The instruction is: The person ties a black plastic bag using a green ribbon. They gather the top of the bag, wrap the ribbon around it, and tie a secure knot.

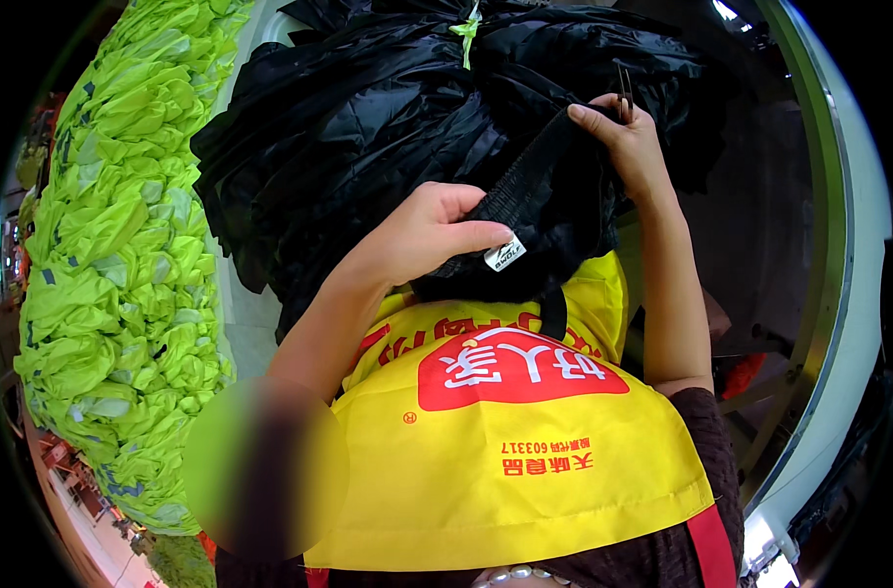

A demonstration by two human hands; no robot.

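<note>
The left forearm slants up and rightward, bare, its lower end blurred; the left hand grips with thumb stretched straight to the right and index finger bent above it. The right forearm rises almost upright, bare, and the right hand, nearer the far edge of the bench, pinches, thumb pointing left, fingers partly hidden.

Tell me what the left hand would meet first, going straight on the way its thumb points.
The black gathered fabric that the left hand pinches, spreading off to the right; past that, perhaps the right forearm, though depth is unclear.
</note>
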